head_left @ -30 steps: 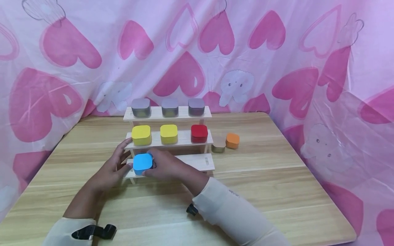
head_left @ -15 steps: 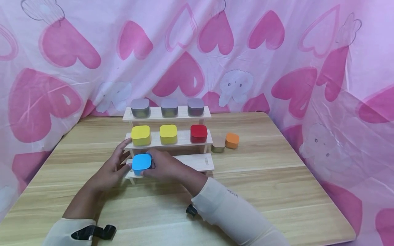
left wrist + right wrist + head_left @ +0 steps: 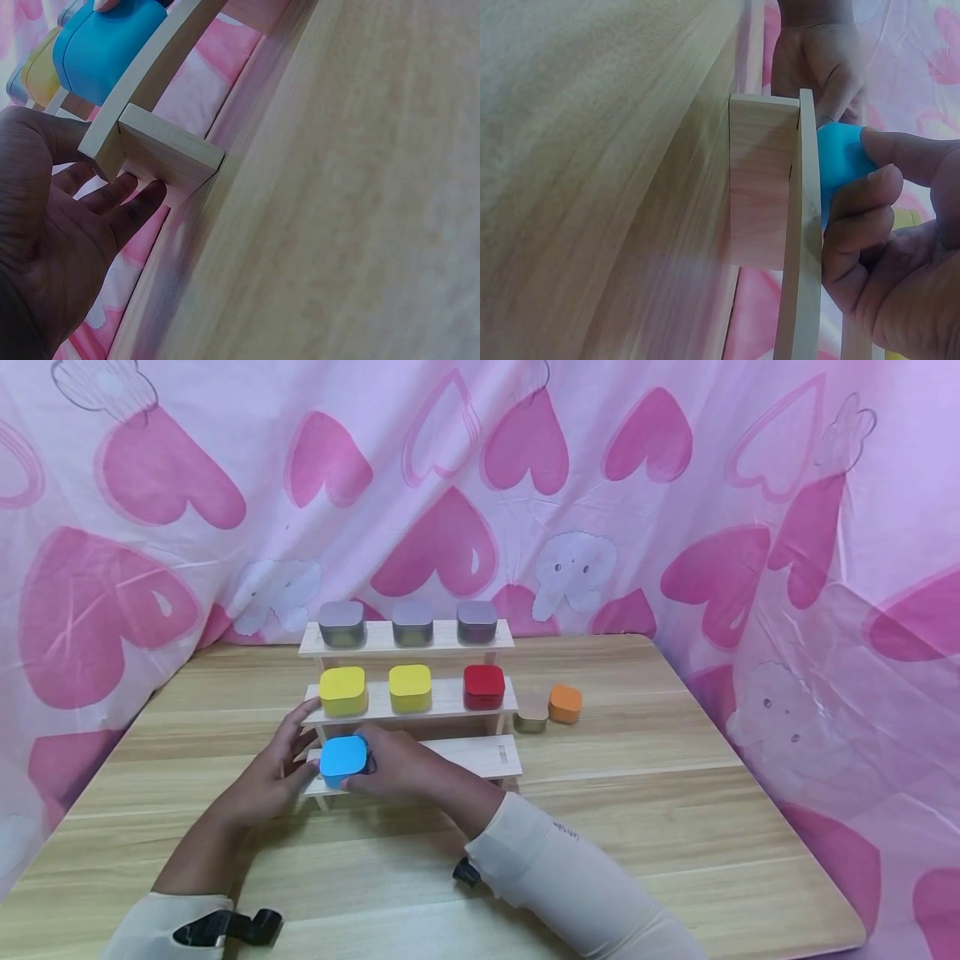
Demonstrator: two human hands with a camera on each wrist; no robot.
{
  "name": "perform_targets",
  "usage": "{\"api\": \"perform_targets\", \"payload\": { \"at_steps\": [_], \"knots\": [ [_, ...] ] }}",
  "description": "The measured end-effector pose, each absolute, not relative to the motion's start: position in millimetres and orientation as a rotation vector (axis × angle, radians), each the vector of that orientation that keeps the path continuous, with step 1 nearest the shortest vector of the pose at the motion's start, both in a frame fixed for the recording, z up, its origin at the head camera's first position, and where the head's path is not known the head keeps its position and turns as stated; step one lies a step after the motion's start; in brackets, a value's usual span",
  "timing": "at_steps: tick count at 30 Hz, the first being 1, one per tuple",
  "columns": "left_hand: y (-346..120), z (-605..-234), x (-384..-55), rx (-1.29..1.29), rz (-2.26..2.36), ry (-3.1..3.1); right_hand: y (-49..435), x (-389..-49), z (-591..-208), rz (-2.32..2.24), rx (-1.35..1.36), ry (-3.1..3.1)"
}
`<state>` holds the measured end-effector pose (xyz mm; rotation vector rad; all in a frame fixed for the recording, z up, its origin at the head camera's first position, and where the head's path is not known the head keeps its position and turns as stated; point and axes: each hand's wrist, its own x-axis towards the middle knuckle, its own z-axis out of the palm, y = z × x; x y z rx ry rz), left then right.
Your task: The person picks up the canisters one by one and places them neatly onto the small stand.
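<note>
My right hand (image 3: 393, 762) holds a blue rounded-square box (image 3: 343, 760) at the left end of the lowest shelf (image 3: 480, 755) of a three-step wooden rack. The right wrist view shows its thumb and fingers (image 3: 866, 187) around the blue box, which sits right at the shelf board (image 3: 804, 225). My left hand (image 3: 270, 777) rests against the rack's left side. In the left wrist view its loosely extended fingers (image 3: 139, 210) touch the wooden leg (image 3: 169, 150) beneath the board, with the thumb at the board's end.
On the middle shelf stand two yellow boxes (image 3: 342, 691) and a red box (image 3: 483, 687). Three grey-topped boxes (image 3: 412, 623) line the top shelf. An orange box (image 3: 566, 703) and a beige-topped box (image 3: 532, 716) are on the table right of the rack. A pink heart-print cloth (image 3: 435, 552) hangs behind.
The blue box and my right hand have shifted very slightly left along the lowest shelf. My left hand stays at the rack's side.
</note>
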<state>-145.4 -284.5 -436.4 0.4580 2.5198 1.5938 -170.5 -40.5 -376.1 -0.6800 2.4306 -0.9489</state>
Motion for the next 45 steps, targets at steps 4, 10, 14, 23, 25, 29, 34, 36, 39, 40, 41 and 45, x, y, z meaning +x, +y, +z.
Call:
{"api": "perform_targets", "payload": {
  "at_steps": [4, 10, 14, 23, 25, 29, 34, 36, 39, 40, 41, 45],
  "knots": [
    [-283.1, -436.0, -145.2, 0.469, 1.606, 2.520, -38.9, -170.2, -375.9, -0.960, -0.688, 2.429],
    [-281.5, -435.5, -145.1, 0.495, 1.596, 2.541, -33.6, -166.0, -373.0, -0.965, -0.741, 2.467],
    [-281.1, -435.0, -145.2, 0.486, 1.589, 2.544, -26.9, -159.8, -368.1, -0.893, -0.732, 2.541],
    [-281.0, -434.6, -145.9, 0.468, 1.563, 2.557, -5.9, -140.4, -361.6, -0.665, -0.540, 2.572],
    [-281.0, -434.2, -145.9, 0.463, 1.557, 2.560, 0.0, -136.9, -360.1, -0.618, -0.542, 2.598],
    [-280.9, -433.6, -145.7, 0.460, 1.548, 2.569, 14.1, -132.5, -356.5, -0.569, -0.560, 2.623],
    [-280.6, -434.1, -145.8, 0.483, 1.562, 2.563, 36.4, -131.5, -349.8, -0.528, -0.724, 2.626],
    [-280.5, -434.5, -145.8, 0.490, 1.568, 2.561, 46.7, -131.9, -346.7, -0.530, -0.843, 2.608],
    [-280.5, -434.7, -145.8, 0.485, 1.564, 2.562, 61.8, -132.2, -342.4, -0.596, -0.993, 2.543],
    [-280.5, -434.7, -145.7, 0.482, 1.560, 2.565, 66.5, -132.4, -341.2, -0.626, -1.028, 2.520],
    [-280.5, -434.6, -145.4, 0.477, 1.557, 2.565, 71.0, -132.7, -340.5, -0.664, -1.050, 2.497],
    [-280.7, -434.3, -144.2, 0.463, 1.544, 2.577, 87.0, -135.7, -338.6, -0.795, -1.098, 2.476]
  ]
}}
